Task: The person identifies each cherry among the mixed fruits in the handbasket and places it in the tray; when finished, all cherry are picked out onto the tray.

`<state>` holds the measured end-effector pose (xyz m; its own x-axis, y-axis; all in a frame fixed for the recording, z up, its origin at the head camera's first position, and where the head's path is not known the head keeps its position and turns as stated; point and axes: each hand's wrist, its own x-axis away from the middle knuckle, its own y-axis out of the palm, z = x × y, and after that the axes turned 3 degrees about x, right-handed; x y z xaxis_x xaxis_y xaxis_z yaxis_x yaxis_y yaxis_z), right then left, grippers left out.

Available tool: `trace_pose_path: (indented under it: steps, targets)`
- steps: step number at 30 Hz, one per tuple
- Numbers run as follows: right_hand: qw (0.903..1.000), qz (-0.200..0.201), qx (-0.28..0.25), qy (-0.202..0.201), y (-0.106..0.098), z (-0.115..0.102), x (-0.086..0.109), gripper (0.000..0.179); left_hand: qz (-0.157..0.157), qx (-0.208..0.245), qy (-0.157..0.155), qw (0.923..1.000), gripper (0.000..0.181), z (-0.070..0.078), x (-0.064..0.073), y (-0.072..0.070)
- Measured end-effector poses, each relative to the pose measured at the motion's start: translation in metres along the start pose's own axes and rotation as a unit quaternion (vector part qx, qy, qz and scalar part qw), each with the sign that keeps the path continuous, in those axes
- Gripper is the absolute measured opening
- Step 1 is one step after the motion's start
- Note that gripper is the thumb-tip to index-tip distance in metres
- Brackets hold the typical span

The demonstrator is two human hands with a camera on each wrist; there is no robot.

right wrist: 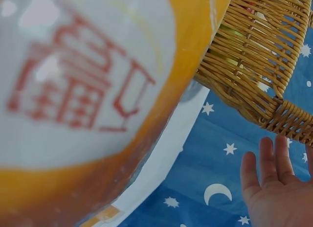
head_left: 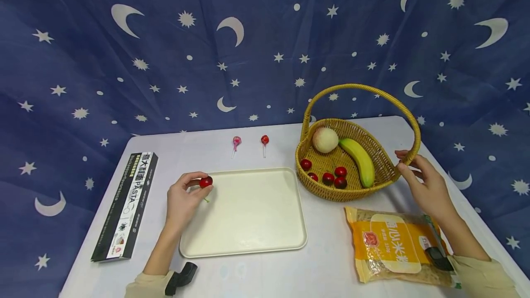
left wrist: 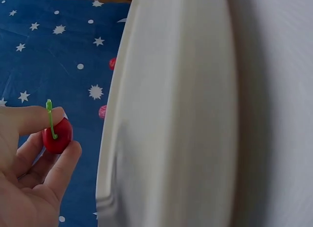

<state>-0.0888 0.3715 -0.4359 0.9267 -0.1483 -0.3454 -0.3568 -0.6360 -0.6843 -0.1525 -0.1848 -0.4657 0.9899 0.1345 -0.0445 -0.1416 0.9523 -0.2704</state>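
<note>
In the head view my left hand [head_left: 184,199] pinches a dark red cherry [head_left: 205,181] with a green stem between thumb and fingers, above the upper left corner of a cream tray [head_left: 244,215]. The left wrist view also shows the cherry [left wrist: 57,136] at the fingertips. My right hand [head_left: 428,187] holds the wicker basket [head_left: 323,192] at the right foot of its handle, thumb in front and a finger behind. Other fingers extend loosely below the rim in the right wrist view. Inside the basket lie a banana [head_left: 360,160], a pale round fruit [head_left: 325,140] and several cherries [head_left: 340,182].
A black pasta box [head_left: 124,206] lies left of the tray. Two lollipops, one pink [head_left: 236,141] and one red [head_left: 265,140], lie behind it. A yellow food packet [head_left: 397,245] lies under the right forearm. A starry blue cloth [head_left: 256,49] hangs behind the white table.
</note>
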Motion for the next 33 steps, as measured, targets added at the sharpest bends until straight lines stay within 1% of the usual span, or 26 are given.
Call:
trace_pose_path:
  steps: [3, 6, 8, 16, 26, 30, 33]
  targets:
    - [1.0000, 0.000, -0.005, -0.003, 0.002, 0.000, 0.000, 0.037, 0.002, -0.043, 0.003, 0.9991, 0.032, -0.005, -0.002, 0.000]
    - [1.0000, -0.001, -0.006, -0.005, 0.002, 0.000, 0.000, 0.037, 0.002, -0.086, 0.007, 0.9963, 0.030, -0.009, -0.003, 0.001]
    - [1.0000, -0.001, -0.006, -0.006, 0.002, -0.001, -0.001, 0.037, 0.002, -0.106, 0.010, 0.9944, 0.029, -0.011, -0.003, 0.001]
    - [0.9999, 0.001, -0.006, -0.008, 0.000, -0.002, 0.000, 0.037, -0.015, -0.160, 0.021, 0.9868, 0.029, -0.016, -0.003, 0.005]
    - [1.0000, -0.002, 0.002, -0.002, 0.000, 0.002, 0.000, 0.038, -0.039, -0.199, 0.030, 0.9787, 0.032, -0.017, -0.005, 0.007]
    - [1.0000, -0.002, 0.002, -0.003, 0.000, 0.002, 0.000, 0.037, -0.047, -0.203, 0.037, 0.9774, 0.038, -0.017, -0.004, 0.008]
    - [1.0000, -0.002, -0.001, -0.007, 0.000, 0.002, 0.000, 0.037, -0.051, -0.203, 0.037, 0.9771, 0.042, -0.016, -0.003, 0.008]
